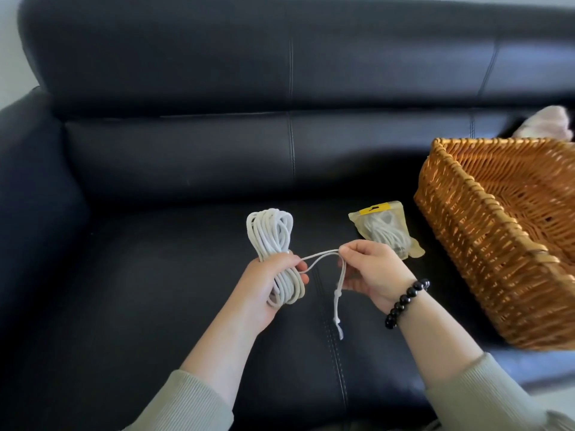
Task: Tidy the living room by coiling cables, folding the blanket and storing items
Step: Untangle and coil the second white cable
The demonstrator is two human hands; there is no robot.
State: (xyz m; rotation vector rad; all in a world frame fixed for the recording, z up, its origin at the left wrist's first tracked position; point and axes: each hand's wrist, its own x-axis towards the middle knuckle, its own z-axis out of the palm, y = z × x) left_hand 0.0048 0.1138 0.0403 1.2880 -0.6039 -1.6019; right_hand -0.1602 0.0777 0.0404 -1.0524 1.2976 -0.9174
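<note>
A white cable is wound into a long coil, and my left hand grips it round the middle above the sofa seat. From the coil a loose strand runs right to my right hand, which pinches it between thumb and fingertips. The cable's free end with its plug hangs down below that hand. A small yellowish plastic pouch holding another coiled white cable lies on the seat just beyond my right hand.
A black leather sofa fills the view. An orange wicker basket stands on the seat at the right, its inside bare where visible. A pale pink cloth shows behind the basket.
</note>
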